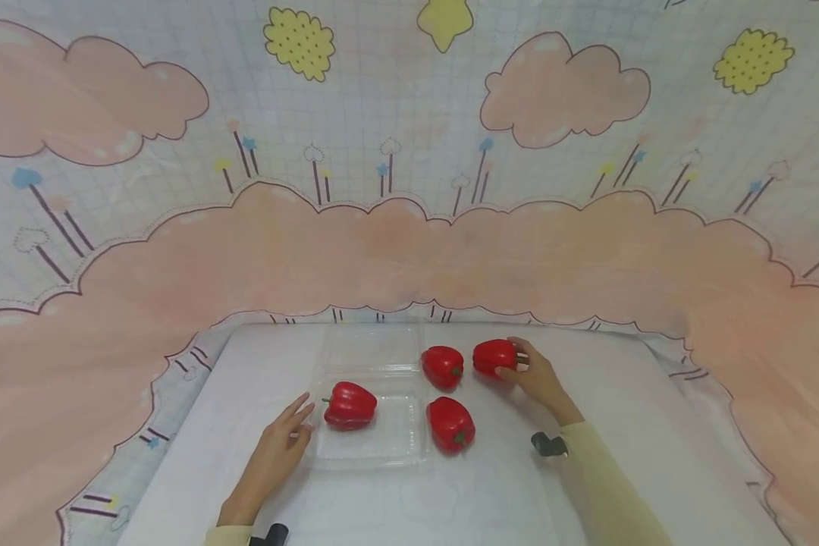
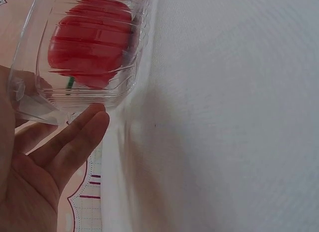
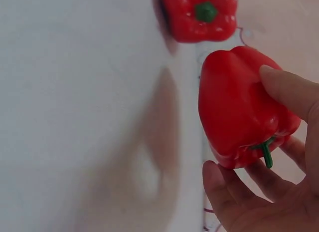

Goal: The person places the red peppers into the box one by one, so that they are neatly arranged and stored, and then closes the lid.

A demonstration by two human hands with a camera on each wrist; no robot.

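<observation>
My right hand (image 1: 535, 375) grips a red bell pepper (image 1: 494, 358) with a green stem, thumb on one side and fingers round the other. In the right wrist view this pepper (image 3: 239, 105) stands clear of the tabletop, its shadow apart from it. My left hand (image 1: 280, 455) is at the left edge of an open clear plastic container (image 1: 362, 461). Its thumb shows through the plastic rim in the left wrist view, with fingertips (image 2: 99, 119) against the end wall. Inside the container lies another red bell pepper (image 1: 350, 406), stem pointing left.
Two more red bell peppers, one farther back (image 1: 442, 367) and one nearer (image 1: 450, 425), lie right of the container on the white tabletop (image 1: 607, 379). The clear lid (image 1: 375, 347) is folded back behind the base. A patterned cloth (image 1: 409, 250) hangs behind the table.
</observation>
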